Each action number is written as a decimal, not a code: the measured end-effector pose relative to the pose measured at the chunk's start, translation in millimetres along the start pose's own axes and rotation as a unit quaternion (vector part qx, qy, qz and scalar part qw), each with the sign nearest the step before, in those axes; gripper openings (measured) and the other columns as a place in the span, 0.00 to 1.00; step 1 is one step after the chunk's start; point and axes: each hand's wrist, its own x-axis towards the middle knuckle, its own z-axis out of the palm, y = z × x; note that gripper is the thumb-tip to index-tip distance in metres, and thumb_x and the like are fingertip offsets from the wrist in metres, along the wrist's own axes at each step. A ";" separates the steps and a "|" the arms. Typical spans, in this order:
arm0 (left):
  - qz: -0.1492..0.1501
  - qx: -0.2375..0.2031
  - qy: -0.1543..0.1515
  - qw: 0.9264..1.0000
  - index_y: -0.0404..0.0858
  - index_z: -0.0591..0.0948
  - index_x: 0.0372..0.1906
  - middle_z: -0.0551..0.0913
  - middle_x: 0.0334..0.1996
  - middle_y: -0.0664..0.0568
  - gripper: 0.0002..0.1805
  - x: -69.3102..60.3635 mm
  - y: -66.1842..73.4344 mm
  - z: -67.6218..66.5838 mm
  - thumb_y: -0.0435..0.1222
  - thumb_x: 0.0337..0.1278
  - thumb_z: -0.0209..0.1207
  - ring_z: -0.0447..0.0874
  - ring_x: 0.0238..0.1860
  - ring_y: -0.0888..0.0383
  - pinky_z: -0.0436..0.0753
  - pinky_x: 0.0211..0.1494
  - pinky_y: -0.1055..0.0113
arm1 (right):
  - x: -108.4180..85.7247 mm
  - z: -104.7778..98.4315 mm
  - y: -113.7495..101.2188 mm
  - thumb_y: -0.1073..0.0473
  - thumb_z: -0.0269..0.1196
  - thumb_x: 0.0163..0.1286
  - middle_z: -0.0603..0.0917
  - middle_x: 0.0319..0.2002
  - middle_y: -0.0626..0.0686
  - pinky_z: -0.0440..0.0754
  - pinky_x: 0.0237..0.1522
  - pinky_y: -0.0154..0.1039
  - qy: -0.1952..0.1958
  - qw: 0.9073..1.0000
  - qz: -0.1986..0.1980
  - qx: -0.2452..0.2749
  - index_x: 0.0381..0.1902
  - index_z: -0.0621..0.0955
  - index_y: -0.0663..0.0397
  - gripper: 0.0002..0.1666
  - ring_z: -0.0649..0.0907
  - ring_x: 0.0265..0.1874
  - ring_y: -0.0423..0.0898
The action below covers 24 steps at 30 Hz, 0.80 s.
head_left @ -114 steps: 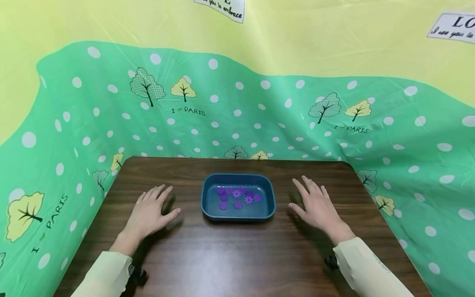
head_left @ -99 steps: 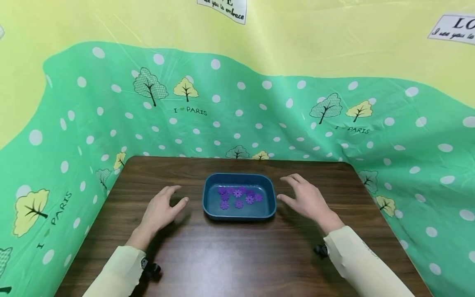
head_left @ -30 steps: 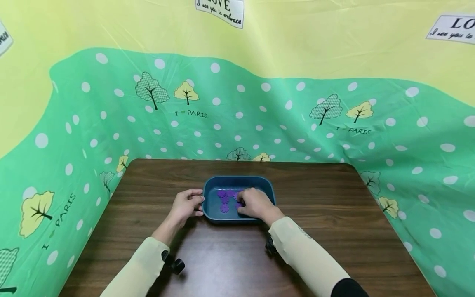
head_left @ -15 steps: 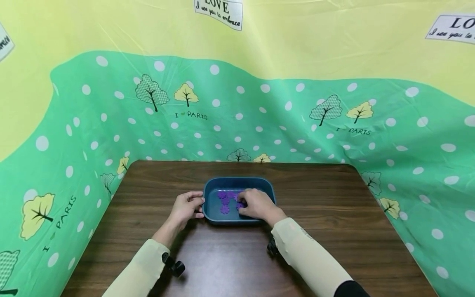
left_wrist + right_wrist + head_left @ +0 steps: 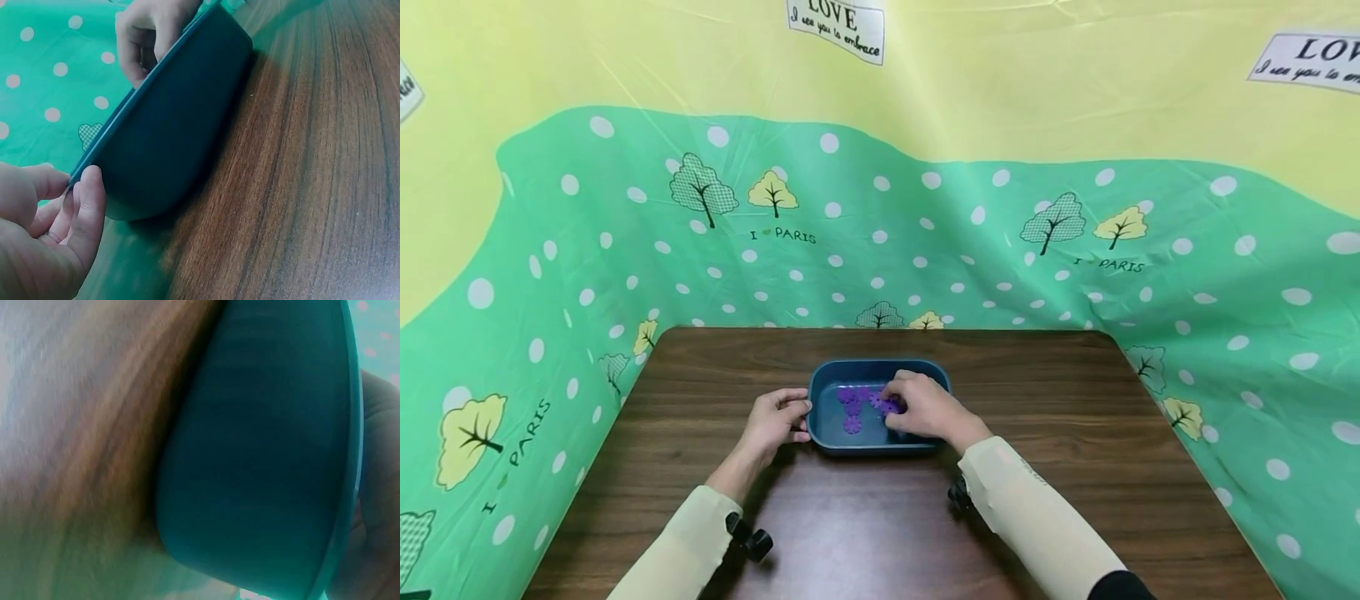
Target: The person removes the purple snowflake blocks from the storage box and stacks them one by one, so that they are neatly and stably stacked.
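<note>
The blue tray (image 5: 876, 451) sits on the brown wood-grain table (image 5: 1075, 442), near its far edge, with the small purple toothed pieces (image 5: 852, 408) lying inside it. Around the table I see a green and yellow curtain (image 5: 880, 237) printed with white dots, little trees and "I PARIS", plus a white label (image 5: 837, 30) reading "LOVE". Each pale sleeve ends near a black device, one at the left wrist (image 5: 749, 537) and one at the right (image 5: 958, 494).

The left hand (image 5: 772, 422) pinches the tray's left rim, thumb and fingers together on the edge. The right hand (image 5: 927, 407) reaches over the tray's right side with fingers bent; purple pieces show between its thumb and fingertips, but I cannot tell whether it grips any or only touches them.

That same hand stands in my way, covering the tray's right part, so I get no sure count of the pieces. In both wrist views the tray's outer wall blocks the inside. My right wrist picture is blurred, its hand dark and cut off by the edge; in the left wrist picture the right fingertips vanish behind the rim. A second label at far right is cropped too.
</note>
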 end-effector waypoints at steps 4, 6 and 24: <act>0.000 -0.004 0.000 1.000 0.29 0.79 0.62 0.82 0.38 0.38 0.20 0.0 0.1 0.3 0.29 0.68 0.60 0.80 0.26 0.57 0.90 0.30 0.64 | -2.3 -9.7 2.2 0.49 0.70 0.62 0.81 0.41 0.38 0.83 0.43 0.32 0.004 1.000 -0.025 0.010 0.50 0.88 0.43 0.18 0.79 0.37 0.35; -0.002 -0.007 -0.001 1.000 0.29 0.79 0.62 0.82 0.38 0.38 0.20 -0.4 0.6 0.4 0.29 0.68 0.60 0.80 0.25 0.57 0.90 0.30 0.63 | -3.8 -14.9 3.8 0.49 0.71 0.62 0.81 0.40 0.38 0.84 0.43 0.32 0.009 0.999 -0.035 0.012 0.49 0.88 0.44 0.18 0.80 0.37 0.35; -0.006 -0.015 -0.013 1.000 0.27 0.78 0.63 0.84 0.36 0.41 0.21 0.7 -0.1 -1.3 0.30 0.67 0.61 0.80 0.25 0.59 0.89 0.29 0.65 | -26.1 -56.5 36.0 0.51 0.73 0.63 0.84 0.39 0.44 0.85 0.43 0.38 0.062 0.997 -0.020 0.034 0.46 0.88 0.47 0.15 0.83 0.37 0.43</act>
